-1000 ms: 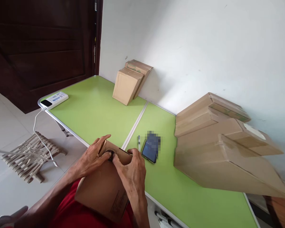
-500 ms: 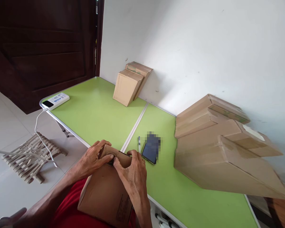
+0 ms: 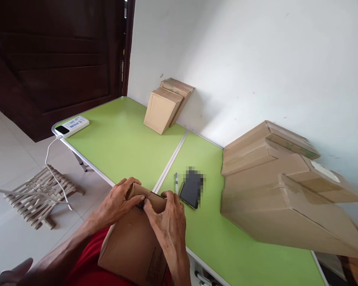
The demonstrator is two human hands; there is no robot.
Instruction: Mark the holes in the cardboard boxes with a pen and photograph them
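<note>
A brown cardboard box (image 3: 131, 246) with dark print near its lower right corner rests tilted against my red clothing at the table's front edge. My left hand (image 3: 122, 200) grips its upper left corner, thumb pressed on the top part of the face. On the upper right side my right hand (image 3: 167, 216) is closed around the edge, its thumb close to the left thumb. Between the thumbs is a small dark spot, which I cannot make out. Beyond my right hand, a phone (image 3: 190, 194) and a thin pen-like stick (image 3: 176, 183) lie on the green table (image 3: 122, 147).
Several cardboard boxes (image 3: 256, 206) lean together at the table's right. Two smaller boxes (image 3: 162, 109) stand against the wall at the back. A white device (image 3: 74, 126) with a cable sits at the far left corner. A woven stool (image 3: 41, 196) is on the floor.
The view has shifted slightly, so the table and boxes appear a little further right. Both hands keep the same hold on the cardboard box.
</note>
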